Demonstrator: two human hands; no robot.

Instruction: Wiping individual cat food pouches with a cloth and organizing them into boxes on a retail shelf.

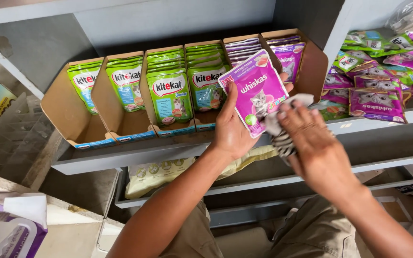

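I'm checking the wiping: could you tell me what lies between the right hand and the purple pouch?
In the head view, a striped cloth lies between the right hand and the purple pouch.

Left hand (230, 129) holds purple pouch (259, 91) mid-frame; right hand (314, 145) presses striped cloth (283, 138) against it. Green pouches (168, 91) in cardboard trays (68, 119), shelf (135, 153) upper left.

- Single view only: head-worn camera, looking forward and down from above the person's own arms.
- Faces a grey shelf (135, 152) at close range, tilted slightly; left hand (233, 129) and right hand (314, 145) sit centre frame.
- The person's knees show at the bottom edge.
- No second view to overlap with.
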